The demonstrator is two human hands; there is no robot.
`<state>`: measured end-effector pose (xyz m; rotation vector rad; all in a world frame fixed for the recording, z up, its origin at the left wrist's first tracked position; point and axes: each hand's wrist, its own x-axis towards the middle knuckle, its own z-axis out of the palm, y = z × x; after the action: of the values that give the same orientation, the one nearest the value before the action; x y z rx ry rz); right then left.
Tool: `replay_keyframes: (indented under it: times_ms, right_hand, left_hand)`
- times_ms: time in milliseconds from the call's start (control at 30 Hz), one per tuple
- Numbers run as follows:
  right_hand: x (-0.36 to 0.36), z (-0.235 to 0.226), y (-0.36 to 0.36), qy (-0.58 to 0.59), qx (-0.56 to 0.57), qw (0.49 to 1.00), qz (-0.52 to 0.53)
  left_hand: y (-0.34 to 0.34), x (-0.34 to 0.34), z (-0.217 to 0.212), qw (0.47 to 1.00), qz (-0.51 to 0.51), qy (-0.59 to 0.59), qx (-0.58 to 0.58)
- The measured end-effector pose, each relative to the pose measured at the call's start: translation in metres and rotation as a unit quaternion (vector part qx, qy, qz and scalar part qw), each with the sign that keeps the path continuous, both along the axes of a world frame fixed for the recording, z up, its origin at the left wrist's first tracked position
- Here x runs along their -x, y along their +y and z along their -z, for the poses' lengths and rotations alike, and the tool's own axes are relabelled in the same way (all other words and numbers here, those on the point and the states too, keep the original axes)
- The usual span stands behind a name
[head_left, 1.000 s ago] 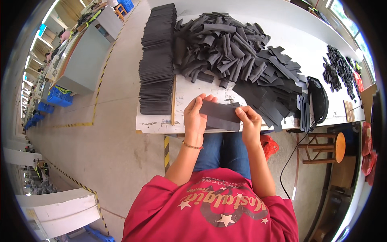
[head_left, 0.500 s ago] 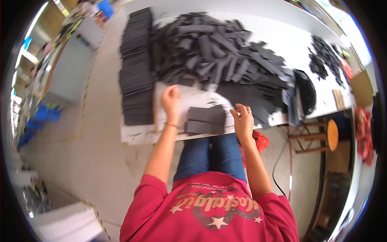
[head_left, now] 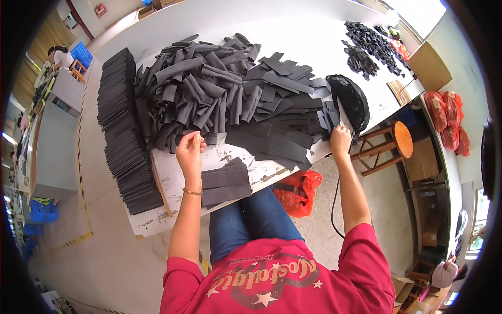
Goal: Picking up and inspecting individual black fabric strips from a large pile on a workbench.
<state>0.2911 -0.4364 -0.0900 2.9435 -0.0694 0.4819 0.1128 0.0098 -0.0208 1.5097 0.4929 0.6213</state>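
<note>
The right hand [head_left: 341, 138] reaches over to a bundle [head_left: 328, 116] of dark grey strips at the table [head_left: 293, 36] edge. Its back is turned up and the fingers bend down against the strips' near ends; from here I can't tell whether they have closed on any, since the fingertips are lost against them. The left hand [head_left: 189, 149] hangs half curled, thumb near the fingers, with no strip showing in it; the palm is hidden from me, so I can't swear it is bare.

Just beside that wrist lies a small pile [head_left: 227, 183] of flat, matt black strips, straight-edged, its left side partly covered by the forearm. Beyond, a loose heap [head_left: 193, 83] of strips curls into half tubes, many buried under others, and flatter ones [head_left: 282, 104] fan out to its right. A long stack [head_left: 125, 136] shows only tight, ridged edges. The rounded black thing [head_left: 351, 102] by the bundle looks meshy, but I can't make out what it is. Under the table edge sits a crinkled red bag [head_left: 300, 196], partly cut off from sight.
</note>
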Motion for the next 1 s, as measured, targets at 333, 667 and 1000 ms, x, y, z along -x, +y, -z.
replay_keyframes:
  times_ms: [333,667,1000]
  right_hand:
    - [0.012,-0.063,-0.007,0.259,-0.224,0.933,-0.108]
    - [-0.004,-0.059,-0.01,0.133,-0.315,0.939,-0.035]
    - [0.015,-0.03,-0.047,0.161,-0.58,0.796,-0.066]
  left_hand:
    - [-0.012,0.013,0.001,0.995,0.052,0.051,0.074]
    - [-0.068,0.028,-0.019,0.983,0.143,0.064,0.099]
    - [-0.294,-0.052,0.065,0.892,0.394,0.071,0.211]
